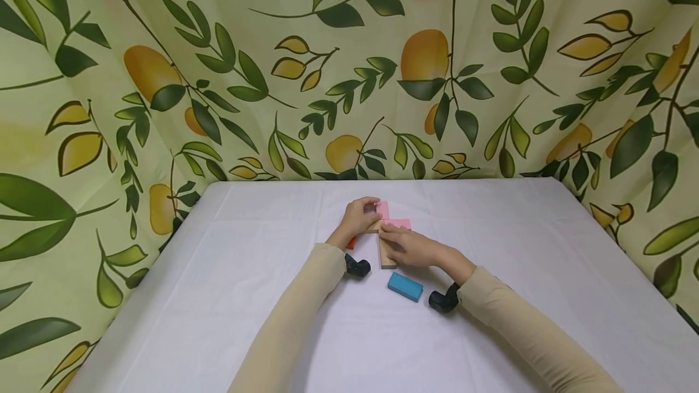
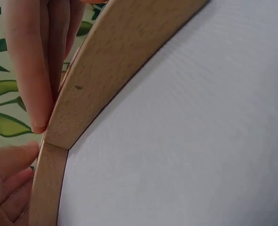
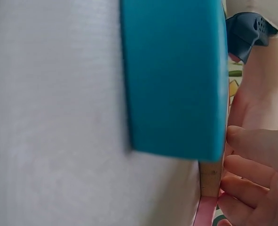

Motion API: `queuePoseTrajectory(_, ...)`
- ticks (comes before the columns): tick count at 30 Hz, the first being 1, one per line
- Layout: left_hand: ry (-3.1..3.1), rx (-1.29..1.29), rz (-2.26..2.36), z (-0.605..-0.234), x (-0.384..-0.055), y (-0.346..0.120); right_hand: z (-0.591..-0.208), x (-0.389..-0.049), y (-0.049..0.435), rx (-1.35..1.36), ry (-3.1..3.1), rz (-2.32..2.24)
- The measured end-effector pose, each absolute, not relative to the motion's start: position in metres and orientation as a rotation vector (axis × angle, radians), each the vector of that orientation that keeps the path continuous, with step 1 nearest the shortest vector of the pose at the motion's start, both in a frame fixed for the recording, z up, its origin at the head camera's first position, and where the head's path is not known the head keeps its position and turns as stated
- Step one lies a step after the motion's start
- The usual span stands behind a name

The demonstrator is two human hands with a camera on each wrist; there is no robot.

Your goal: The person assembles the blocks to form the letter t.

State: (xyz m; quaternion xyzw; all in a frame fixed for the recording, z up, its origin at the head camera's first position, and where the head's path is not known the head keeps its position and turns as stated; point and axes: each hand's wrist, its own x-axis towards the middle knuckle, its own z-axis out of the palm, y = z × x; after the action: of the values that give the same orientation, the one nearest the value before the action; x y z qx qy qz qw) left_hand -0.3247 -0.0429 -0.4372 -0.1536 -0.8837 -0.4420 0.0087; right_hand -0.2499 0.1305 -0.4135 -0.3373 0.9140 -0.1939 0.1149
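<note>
My left hand (image 1: 361, 214) is at the upper pink block (image 1: 384, 210), index fingertip by its far end, thumb low at the slanting wooden block (image 1: 374, 227). Its thumb (image 2: 26, 155) meets the wooden edge in the left wrist view. My right hand (image 1: 415, 248) lies over the longer wooden block (image 1: 387, 258), fingertips near where the blocks meet. Fairly straight fingers of that hand (image 3: 258, 176) touch the wood in the right wrist view. A second pink block (image 1: 400, 223) extends rightward from the joint. Part of a red-orange block (image 1: 351, 243) shows below my left hand.
A blue block (image 1: 405, 287) lies apart on the white tablecloth (image 1: 262, 247), nearer to me, and looms large in the right wrist view. Black wrist cameras (image 1: 357, 267) hang low beside both forearms. Behind the table hangs a leaf-patterned curtain (image 1: 355, 77).
</note>
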Motion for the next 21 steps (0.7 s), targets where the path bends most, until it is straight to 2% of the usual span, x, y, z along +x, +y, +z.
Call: queuePoseTrajectory(21, -2.782, -0.595, -1.339, -0.430, -0.310, -0.066, -0.415, -0.250, 0.132, -1.033, 2.719, -0.549)
